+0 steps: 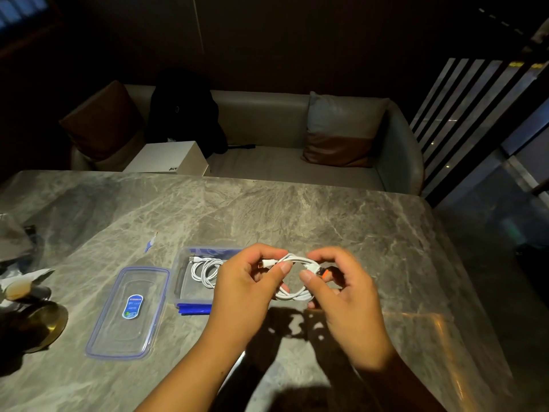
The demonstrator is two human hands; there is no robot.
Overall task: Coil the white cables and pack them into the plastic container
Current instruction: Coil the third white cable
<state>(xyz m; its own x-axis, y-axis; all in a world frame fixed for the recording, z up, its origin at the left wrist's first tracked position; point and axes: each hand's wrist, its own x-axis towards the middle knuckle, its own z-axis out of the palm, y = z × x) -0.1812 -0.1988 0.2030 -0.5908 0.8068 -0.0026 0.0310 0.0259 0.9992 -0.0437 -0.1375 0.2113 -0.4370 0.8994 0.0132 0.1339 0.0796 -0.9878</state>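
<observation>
Both hands hold one coiled white cable (294,294) above the grey marble table (297,209). My left hand (246,288) pinches the coil near a small plug end. My right hand (346,295) pinches the other side, by a plug with an orange tip. To the left of the hands stands the clear plastic container (181,285) with blue clips, its right part hidden behind my left hand. Another coiled white cable (205,270) lies inside it.
The container's clear lid (127,313) with a blue label lies flat to the left of the container. A brass dish (44,322) and dark clutter sit at the table's left edge. Beyond the far edge is a sofa with a white box (169,157) and cushions.
</observation>
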